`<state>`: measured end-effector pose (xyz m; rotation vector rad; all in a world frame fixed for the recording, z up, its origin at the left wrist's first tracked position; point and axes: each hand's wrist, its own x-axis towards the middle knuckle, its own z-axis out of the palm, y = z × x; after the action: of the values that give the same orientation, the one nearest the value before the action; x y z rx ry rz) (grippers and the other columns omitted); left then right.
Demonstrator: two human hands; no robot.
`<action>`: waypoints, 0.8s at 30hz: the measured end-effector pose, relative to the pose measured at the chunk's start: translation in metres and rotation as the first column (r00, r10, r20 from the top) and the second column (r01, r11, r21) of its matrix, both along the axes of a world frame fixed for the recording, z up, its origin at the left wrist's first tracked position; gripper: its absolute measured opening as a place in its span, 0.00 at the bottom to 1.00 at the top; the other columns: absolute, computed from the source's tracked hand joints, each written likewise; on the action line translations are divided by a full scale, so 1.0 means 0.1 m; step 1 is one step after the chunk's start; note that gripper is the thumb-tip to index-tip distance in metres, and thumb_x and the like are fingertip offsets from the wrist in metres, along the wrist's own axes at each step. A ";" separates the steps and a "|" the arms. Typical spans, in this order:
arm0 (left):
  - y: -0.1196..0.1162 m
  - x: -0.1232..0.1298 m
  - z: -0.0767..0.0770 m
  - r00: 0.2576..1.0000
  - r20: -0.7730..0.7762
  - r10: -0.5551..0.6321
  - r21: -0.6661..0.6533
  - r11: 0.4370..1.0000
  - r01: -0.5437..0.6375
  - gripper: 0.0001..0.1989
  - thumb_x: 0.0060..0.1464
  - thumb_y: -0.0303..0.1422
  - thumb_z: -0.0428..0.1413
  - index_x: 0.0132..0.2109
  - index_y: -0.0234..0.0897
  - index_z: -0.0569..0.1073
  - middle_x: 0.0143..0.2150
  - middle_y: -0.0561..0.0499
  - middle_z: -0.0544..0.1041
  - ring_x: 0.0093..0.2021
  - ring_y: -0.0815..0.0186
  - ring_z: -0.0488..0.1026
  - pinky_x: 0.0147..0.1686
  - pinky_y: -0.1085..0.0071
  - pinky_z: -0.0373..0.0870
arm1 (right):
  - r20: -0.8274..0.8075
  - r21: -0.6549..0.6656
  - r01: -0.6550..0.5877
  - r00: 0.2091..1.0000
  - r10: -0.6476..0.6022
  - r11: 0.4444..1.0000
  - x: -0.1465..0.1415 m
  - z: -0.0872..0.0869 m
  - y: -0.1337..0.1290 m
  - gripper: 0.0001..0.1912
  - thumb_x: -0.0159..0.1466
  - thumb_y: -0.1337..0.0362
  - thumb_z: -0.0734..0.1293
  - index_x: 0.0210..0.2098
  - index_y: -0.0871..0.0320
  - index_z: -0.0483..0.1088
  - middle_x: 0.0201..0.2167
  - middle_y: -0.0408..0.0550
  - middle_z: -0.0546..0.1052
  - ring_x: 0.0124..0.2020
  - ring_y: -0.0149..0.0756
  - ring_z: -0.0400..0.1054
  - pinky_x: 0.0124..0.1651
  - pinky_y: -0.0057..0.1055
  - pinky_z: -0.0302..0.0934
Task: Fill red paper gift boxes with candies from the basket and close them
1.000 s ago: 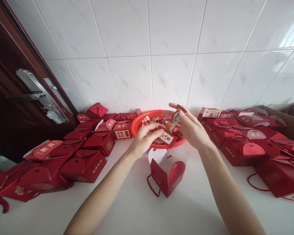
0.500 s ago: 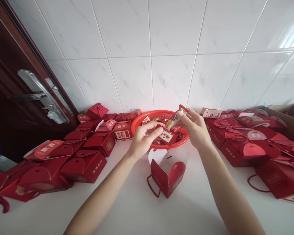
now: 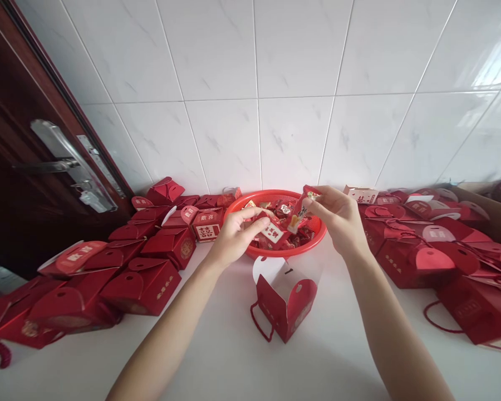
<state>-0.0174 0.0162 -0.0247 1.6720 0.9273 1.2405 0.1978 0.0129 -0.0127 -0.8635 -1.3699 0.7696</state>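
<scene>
Between the thumb and fingers of my left hand (image 3: 239,234) is a red and white wrapped candy (image 3: 273,234), held over the left part of a red plastic basket (image 3: 283,253). My right hand (image 3: 336,214) pinches a second wrapped snack (image 3: 301,210), red at the top with a clear lower end, above the basket's right side. Several red-wrapped candies (image 3: 284,209) lie in the basket, partly hidden by my hands. Just in front of it stands an open red gift box (image 3: 272,303) with a cord handle, its flaps raised.
Closed red gift boxes (image 3: 144,287) crowd the left of the white table (image 3: 234,362). More red boxes (image 3: 417,262) cover the right side, near a brown carton (image 3: 484,209). A tiled wall (image 3: 292,133) rises behind, and a dark door (image 3: 37,184) stands at left.
My hands have drawn slightly apart. The left hand, with its candy, has shifted left, and the right hand has moved a little right, its snack now hanging more steeply.
</scene>
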 end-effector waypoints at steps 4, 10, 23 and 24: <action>-0.01 -0.09 0.05 0.996 -0.091 -0.022 0.037 0.999 0.025 0.14 0.55 0.44 0.63 0.41 0.38 0.83 0.38 0.47 0.83 0.39 0.58 0.78 0.41 0.66 0.74 | 0.082 -0.011 -0.015 0.996 0.015 1.000 0.03 0.03 -0.02 0.15 0.56 0.55 0.76 0.38 0.55 0.73 0.24 0.40 0.74 0.29 0.35 0.70 0.35 0.33 0.65; -0.11 0.01 -0.04 0.878 -0.440 -0.187 0.005 0.978 0.210 0.09 0.54 0.34 0.63 0.43 0.42 0.84 0.38 0.48 0.85 0.38 0.56 0.82 0.37 0.66 0.75 | 0.129 0.017 0.026 0.991 -0.028 1.000 0.01 0.02 -0.01 0.14 0.56 0.56 0.75 0.35 0.56 0.72 0.25 0.43 0.76 0.29 0.36 0.70 0.33 0.33 0.64; -0.27 -0.11 0.10 0.503 -0.860 -0.084 0.011 0.983 0.183 0.13 0.60 0.41 0.56 0.34 0.43 0.82 0.36 0.49 0.78 0.39 0.58 0.77 0.35 0.69 0.67 | 0.379 -0.001 -0.142 0.916 0.132 0.990 0.06 0.02 -0.05 0.08 0.60 0.63 0.71 0.38 0.58 0.74 0.32 0.45 0.78 0.31 0.34 0.72 0.39 0.35 0.69; -0.29 -0.14 0.13 0.431 -0.894 -0.126 -0.058 0.984 0.168 0.13 0.60 0.43 0.55 0.38 0.43 0.82 0.39 0.49 0.79 0.41 0.57 0.77 0.37 0.69 0.67 | 0.411 0.006 -0.169 0.899 0.152 0.986 0.06 0.03 -0.05 0.07 0.59 0.64 0.71 0.38 0.58 0.73 0.34 0.46 0.78 0.33 0.34 0.73 0.41 0.35 0.70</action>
<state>-0.0310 -0.0128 -0.0121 2.4312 1.3070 0.1081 0.2041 0.0077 -0.0101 -0.9200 -1.8432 0.7049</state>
